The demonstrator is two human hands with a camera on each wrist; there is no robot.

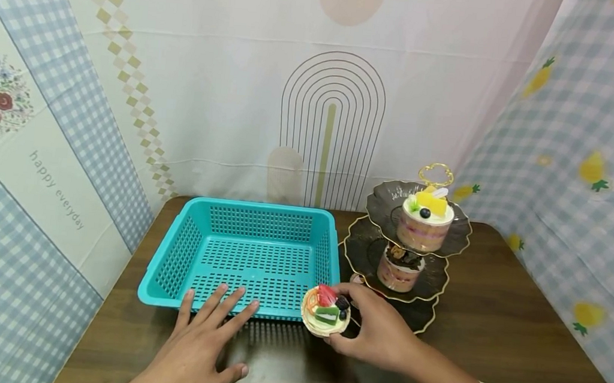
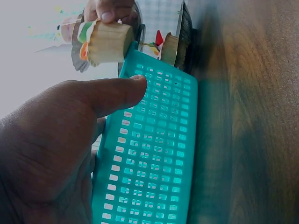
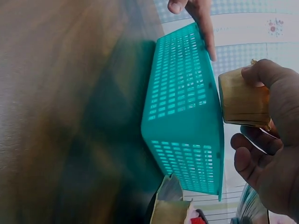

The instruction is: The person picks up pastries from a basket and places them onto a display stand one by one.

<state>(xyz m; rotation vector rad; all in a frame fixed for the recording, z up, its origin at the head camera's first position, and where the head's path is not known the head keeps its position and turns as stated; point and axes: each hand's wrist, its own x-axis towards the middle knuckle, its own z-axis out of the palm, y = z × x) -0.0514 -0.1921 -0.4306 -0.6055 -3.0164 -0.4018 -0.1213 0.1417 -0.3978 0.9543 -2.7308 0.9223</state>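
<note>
In the head view, my right hand (image 1: 377, 329) grips a small tart (image 1: 324, 319) between thumb and fingers at the front right corner of the turquoise basket (image 1: 246, 206). Cream, a strawberry slice, a green fruit piece and dark berries top it. The left wrist view shows its pale fluted side (image 2: 112, 42), tipped sideways there by the camera angle. My left hand (image 1: 192, 348) has its fingers spread, their tips reaching over the basket's front rim. The basket's perforated floor shows bare inside.
Right of the basket stands a tiered stand (image 1: 352, 261) with dark, gold-edged plates and a gold handle. A fruit-topped cake (image 1: 423, 232) sits on the top tier, a chocolate-topped cake (image 1: 399, 274) on the middle one. Low down is another tart (image 2: 170, 49). Patterned curtains enclose the wooden table (image 1: 497, 315).
</note>
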